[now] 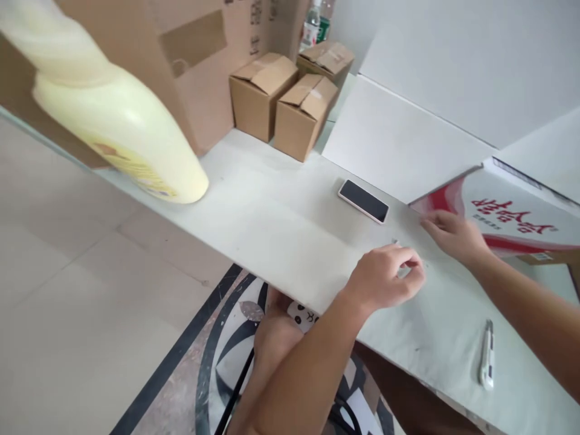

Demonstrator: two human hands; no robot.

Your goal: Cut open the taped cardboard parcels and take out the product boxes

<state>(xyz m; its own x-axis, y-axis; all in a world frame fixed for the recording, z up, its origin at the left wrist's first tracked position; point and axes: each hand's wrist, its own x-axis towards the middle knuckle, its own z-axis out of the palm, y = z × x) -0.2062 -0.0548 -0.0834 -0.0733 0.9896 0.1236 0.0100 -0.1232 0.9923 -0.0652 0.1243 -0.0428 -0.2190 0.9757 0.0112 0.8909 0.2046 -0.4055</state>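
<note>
Over the pale tabletop (281, 223), my left hand (385, 278) is curled, its thumb and forefinger bent toward each other in a ring. Whatever its fingers may hold is hidden or too small to name. My right hand (457, 238) is beside the white and red printed carton (512, 211), fingers and thumb pinched close together; I cannot make out anything in them. A smartphone (364, 200) with a dark screen lies flat just beyond both hands. Below my right forearm rests a white utility knife (488, 356). A tiny grey piece (396, 241) shows behind my left knuckles.
A pale yellow pump bottle (131, 133) appears large at the left. Several small brown boxes (296, 115) are grouped at the back, beside a big cardboard carton (199, 90). Plastic bottles (312, 27) stand behind them. The table's front edge drops to a tiled floor (90, 272).
</note>
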